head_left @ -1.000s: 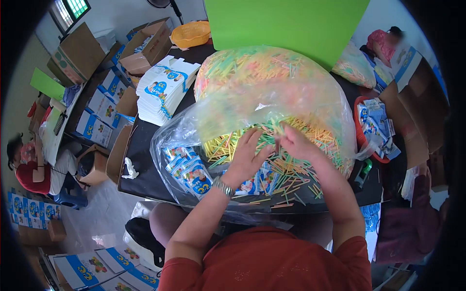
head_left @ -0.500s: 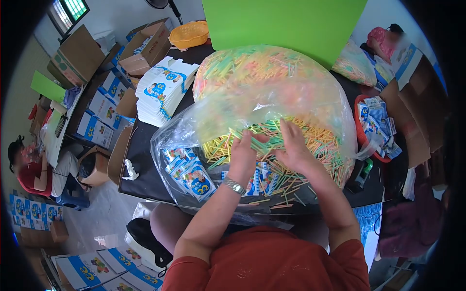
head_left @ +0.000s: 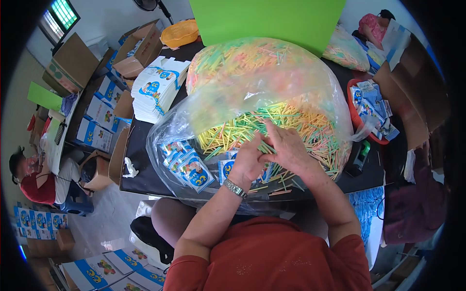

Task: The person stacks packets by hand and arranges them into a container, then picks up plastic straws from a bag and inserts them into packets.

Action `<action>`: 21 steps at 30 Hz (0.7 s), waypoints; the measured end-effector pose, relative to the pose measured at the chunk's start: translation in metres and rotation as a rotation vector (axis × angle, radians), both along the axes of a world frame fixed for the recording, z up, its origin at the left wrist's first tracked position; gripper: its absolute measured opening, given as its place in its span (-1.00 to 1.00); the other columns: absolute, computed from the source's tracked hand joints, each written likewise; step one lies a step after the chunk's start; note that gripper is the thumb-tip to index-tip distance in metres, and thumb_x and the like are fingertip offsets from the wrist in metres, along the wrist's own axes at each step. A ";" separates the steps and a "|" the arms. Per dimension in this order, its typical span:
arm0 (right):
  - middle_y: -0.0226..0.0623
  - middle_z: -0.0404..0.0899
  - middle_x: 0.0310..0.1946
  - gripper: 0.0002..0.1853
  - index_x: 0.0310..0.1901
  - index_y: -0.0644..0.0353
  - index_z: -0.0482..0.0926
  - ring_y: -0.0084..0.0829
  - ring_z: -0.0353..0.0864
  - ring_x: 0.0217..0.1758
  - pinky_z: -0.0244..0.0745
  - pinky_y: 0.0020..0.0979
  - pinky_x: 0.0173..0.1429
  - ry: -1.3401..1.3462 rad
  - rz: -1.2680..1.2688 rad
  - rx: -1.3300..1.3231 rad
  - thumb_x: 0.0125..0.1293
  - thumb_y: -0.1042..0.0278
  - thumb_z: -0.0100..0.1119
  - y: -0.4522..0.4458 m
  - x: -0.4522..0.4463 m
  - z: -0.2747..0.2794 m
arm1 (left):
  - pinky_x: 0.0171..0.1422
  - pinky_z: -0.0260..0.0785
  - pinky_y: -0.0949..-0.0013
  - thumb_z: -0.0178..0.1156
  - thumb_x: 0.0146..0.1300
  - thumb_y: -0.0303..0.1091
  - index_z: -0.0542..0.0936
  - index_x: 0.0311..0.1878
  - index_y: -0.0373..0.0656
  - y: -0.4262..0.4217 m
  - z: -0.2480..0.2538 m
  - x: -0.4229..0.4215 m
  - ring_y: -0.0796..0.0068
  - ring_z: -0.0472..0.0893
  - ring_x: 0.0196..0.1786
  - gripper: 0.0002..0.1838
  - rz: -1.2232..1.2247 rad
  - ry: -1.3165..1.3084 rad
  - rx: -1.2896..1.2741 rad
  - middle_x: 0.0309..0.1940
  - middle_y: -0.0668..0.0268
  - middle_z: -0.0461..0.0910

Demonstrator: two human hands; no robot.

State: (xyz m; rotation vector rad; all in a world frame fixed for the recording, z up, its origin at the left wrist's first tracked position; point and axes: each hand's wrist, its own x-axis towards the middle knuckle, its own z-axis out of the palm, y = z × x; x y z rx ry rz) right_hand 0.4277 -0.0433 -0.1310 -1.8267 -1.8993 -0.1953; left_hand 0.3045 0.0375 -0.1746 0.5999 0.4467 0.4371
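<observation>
A large clear plastic bag (head_left: 194, 109) lies open on the table, heaped with thin pastel sticks (head_left: 228, 133) in yellow, green, orange and pink. Over the front of the heap, my left hand (head_left: 248, 162) is closed around a small bunch of the sticks, a watch on its wrist. Against it, my right hand (head_left: 287, 151) curls around the same bunch from the other side, thumb beneath. The fingers partly hide the bunch. Blue-and-white printed packets (head_left: 191, 167) lie on the bag's plastic left of my hands, and more packets (head_left: 226, 167) sit partly hidden under them.
Flat white printed cartons (head_left: 158, 89) are stacked at the left. A red basket (head_left: 353, 104) of packets and a black tape dispenser (head_left: 358, 157) stand at the right. Behind the bag rises a green board (head_left: 267, 24). Another person (head_left: 36, 182) sits far left.
My hands have come together, closing around a bunch of sticks; the right hand's fingers were more spread before. The whole view has shifted slightly.
</observation>
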 end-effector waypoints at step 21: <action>0.01 0.27 0.27 0.01 0.35 0.28 0.12 -0.09 0.42 0.16 0.31 -0.11 0.19 0.012 0.194 -0.266 -0.11 0.08 0.44 -0.042 -0.005 0.021 | -0.11 0.43 0.36 -0.17 0.49 -0.28 0.37 0.10 -0.16 -0.043 0.006 -0.026 0.54 0.54 -0.14 -0.74 -0.192 0.141 0.232 -0.13 0.25 0.53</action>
